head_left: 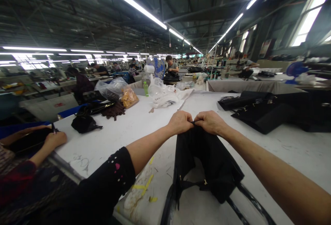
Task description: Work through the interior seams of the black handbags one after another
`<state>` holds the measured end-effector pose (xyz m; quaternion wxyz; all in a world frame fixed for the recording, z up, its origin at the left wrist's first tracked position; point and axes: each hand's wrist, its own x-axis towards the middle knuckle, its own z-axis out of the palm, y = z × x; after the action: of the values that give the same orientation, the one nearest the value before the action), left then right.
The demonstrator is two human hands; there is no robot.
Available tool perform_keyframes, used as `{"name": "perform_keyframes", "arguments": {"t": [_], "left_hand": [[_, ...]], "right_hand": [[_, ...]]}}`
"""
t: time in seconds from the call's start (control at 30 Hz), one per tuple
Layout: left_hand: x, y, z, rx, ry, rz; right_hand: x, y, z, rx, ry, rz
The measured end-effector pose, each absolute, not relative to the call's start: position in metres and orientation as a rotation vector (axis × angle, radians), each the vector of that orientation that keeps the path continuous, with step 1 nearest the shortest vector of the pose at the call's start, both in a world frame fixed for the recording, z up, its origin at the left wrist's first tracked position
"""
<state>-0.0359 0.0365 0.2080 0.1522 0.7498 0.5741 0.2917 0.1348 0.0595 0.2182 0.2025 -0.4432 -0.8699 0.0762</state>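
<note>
A black handbag with gold-coloured metal fittings and long dark handles hangs over the white worktable in front of me. My left hand pinches the far edge of the bag. Right beside it, my right hand grips the same edge, thumbs and fingertips nearly meeting. Both arms are stretched forward. The handles trail down toward my body on the near side. What lies inside the bag is hidden.
On the right lies a pile of black bags. White plastic bags, a green bottle and a yellowish packet stand at the back. At left, a co-worker's hands hold a black piece and a pen-like tool.
</note>
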Motion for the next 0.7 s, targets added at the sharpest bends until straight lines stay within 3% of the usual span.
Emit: {"name": "perform_keyframes", "arguments": {"t": [0.47,0.7], "left_hand": [[-0.034,0.034,0.208,2.436,1.634,0.820],[-0.031,0.019,0.210,2.194,1.465,0.884]], "right_hand": [[0.137,0.056,0.222,-1.220,-2.674,-0.159],[0.143,0.046,0.225,-1.279,-2.702,-0.115]]}}
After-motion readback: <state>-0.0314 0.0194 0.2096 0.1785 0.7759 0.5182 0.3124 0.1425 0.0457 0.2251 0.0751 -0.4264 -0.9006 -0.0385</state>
